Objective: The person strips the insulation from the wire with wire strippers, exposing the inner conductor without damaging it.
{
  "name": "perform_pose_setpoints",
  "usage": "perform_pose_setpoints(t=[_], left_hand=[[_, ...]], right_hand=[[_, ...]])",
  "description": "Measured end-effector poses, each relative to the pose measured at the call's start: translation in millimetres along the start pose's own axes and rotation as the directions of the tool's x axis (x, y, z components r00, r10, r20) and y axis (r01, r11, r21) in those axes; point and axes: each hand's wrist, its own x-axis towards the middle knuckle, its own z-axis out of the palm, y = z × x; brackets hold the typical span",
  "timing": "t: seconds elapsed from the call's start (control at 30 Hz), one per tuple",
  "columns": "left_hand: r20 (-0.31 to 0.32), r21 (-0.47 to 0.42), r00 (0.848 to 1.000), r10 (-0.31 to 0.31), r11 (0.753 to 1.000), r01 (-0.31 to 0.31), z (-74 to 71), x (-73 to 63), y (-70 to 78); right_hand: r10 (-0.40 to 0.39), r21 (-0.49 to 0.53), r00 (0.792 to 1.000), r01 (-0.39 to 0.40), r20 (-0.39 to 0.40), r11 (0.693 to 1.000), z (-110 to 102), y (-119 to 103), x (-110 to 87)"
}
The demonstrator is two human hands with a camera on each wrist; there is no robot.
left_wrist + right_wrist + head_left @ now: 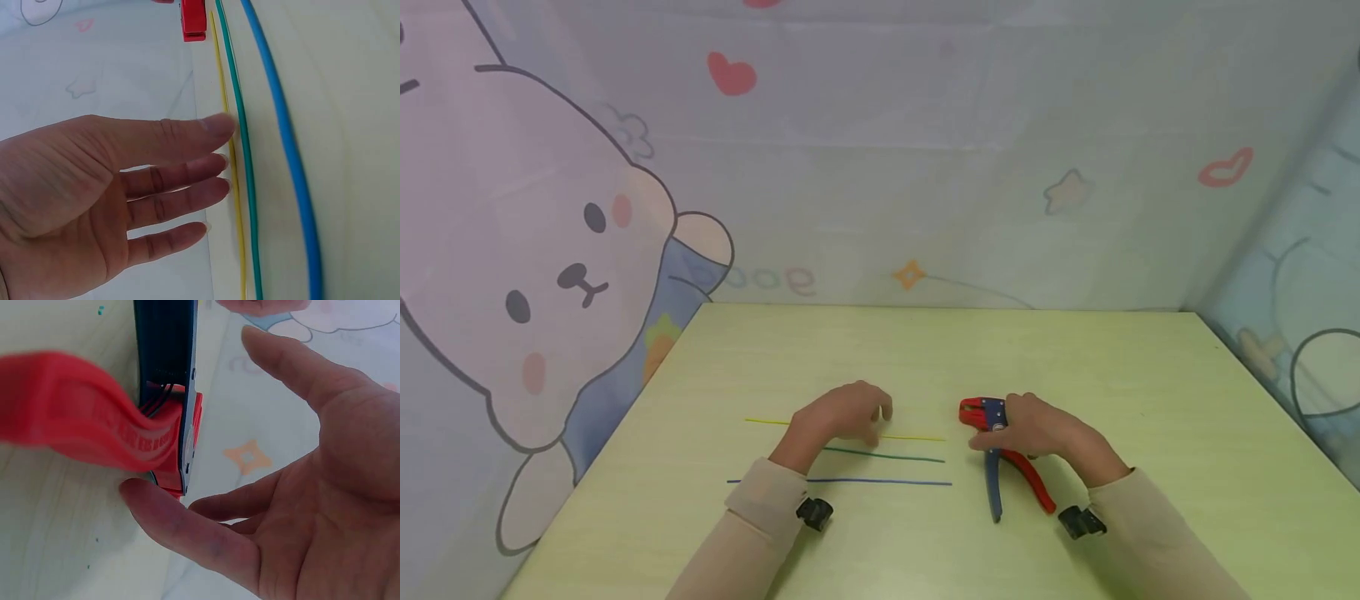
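Three thin wires lie crosswise on the table: yellow (pixel 917 438), green (pixel 895 456) and blue (pixel 880 481). My left hand (pixel 844 412) hovers at the yellow and green ones, thumb and fingers apart with nothing between them. In the left wrist view its fingertips overlap the yellow wire (pixel 239 237). To the right lies a wire stripper (pixel 992 483) with a red and blue head, one blue handle and one red. My right hand (pixel 1037 429) reaches over its head, and in the right wrist view the fingers spread loosely beside the tool, not curled round it.
The pale table (pixel 1150 392) ends at a printed cloth backdrop (pixel 925 192) behind and at the sides. Tiny green scraps (pixel 100 310) lie on the table near the wire stripper. A small black camera sits on each wrist.
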Motion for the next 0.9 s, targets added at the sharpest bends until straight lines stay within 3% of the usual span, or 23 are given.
perform_pose_setpoints(t=[0.2, 0.43, 0.63, 0.9], left_hand=[[-0.019, -0.009, 1.000, 0.021, 1.000, -0.021, 1.6, 0.5, 0.2], [-0.040, -0.124, 0.995, 0.096, 0.987, -0.101, 4.9, 4.8, -6.0], [-0.012, -0.217, 0.996, 0.085, 0.972, -0.086, 6.1, 7.3, -9.0], [-0.003, -0.210, 0.996, 0.086, 0.974, -0.085, 9.8, 11.2, -7.9]], right_hand=[[0.058, 0.025, 0.997, -0.059, 0.041, 0.998, 2.9, -1.4, 0.4], [0.072, 0.059, 0.996, -0.076, 0.057, 0.995, 3.7, -0.3, 2.5], [0.078, 0.043, 0.995, -0.081, 0.060, 0.996, 4.7, 0.2, 3.8], [0.082, 0.022, 0.995, -0.084, 0.059, 0.996, 6.1, 1.3, 4.5]])
